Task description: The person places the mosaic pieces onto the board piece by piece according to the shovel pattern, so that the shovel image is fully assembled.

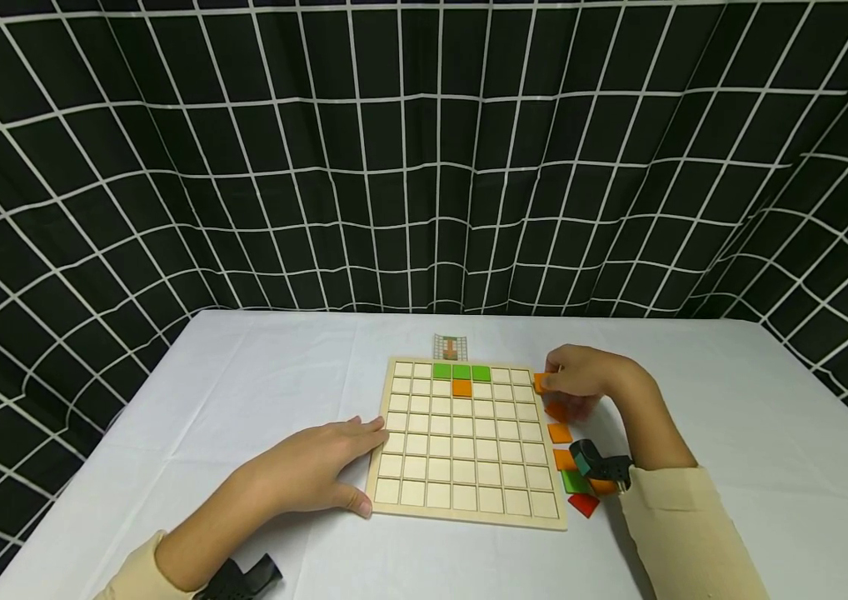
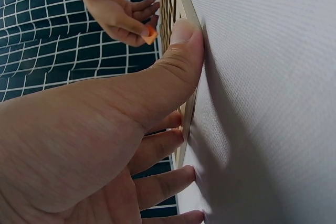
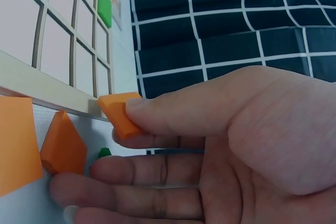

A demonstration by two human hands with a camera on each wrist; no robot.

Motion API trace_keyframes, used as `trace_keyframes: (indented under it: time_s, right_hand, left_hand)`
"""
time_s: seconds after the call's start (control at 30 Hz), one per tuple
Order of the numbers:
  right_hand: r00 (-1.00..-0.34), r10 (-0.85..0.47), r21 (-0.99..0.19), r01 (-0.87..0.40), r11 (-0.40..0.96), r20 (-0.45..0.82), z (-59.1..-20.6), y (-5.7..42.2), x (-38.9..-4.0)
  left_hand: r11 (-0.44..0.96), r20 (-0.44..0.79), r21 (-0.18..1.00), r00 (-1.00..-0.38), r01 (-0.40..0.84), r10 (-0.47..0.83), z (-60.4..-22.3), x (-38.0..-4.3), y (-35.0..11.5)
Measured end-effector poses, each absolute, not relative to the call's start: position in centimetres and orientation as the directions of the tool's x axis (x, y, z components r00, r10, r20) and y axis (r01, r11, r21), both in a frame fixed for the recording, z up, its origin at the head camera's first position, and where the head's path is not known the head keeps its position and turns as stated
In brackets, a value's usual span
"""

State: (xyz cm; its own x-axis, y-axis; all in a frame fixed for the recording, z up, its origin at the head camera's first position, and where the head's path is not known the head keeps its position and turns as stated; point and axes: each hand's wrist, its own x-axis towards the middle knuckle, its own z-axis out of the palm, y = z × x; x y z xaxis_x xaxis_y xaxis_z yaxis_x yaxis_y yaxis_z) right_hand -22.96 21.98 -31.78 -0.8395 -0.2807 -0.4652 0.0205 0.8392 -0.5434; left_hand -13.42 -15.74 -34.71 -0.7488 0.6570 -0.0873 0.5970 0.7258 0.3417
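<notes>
A light wooden grid board [image 1: 472, 451] lies on the table. Several green tiles, limited to 3, fill squares along its far row, including a green tile [image 1: 461, 372]; one orange tile [image 1: 462, 388] sits below them. My left hand [image 1: 322, 467] rests at the board's left side, thumb and fingertips touching its edge. At the far right corner, my right hand [image 1: 581, 372] pinches a square orange tile [image 3: 121, 113] between thumb and finger. Below that hand, another orange tile [image 3: 65, 142] lies tilted on the cloth.
Beside the board's right edge are loose tiles: an orange tile [image 1: 560, 433], a green tile [image 1: 576, 482] and a red tile [image 1: 584, 505], among others. A small pattern card [image 1: 450, 347] lies beyond the far edge. Gridded black curtains [image 1: 424, 167] surround the white-covered table [image 1: 281, 358].
</notes>
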Motion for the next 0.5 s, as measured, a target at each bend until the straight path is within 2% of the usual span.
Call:
trace_keyframes:
  time_s: [0.23, 0.5]
  right_hand:
    - [-0.887, -0.308, -0.537, -0.084, 0.840, -0.343, -31.52, 22.21, -23.32]
    - [-0.955, -0.255, -0.533, -0.140, 0.834, -0.149, -31.55, 22.69, -23.66]
  left_hand:
    - [0.724, -0.088, 0.348, -0.749, 0.595, 0.657, -34.73, -13.46, -15.70]
    - [0.727, -0.090, 0.350, -0.752, 0.590, 0.653, -34.71, -13.43, -15.75]
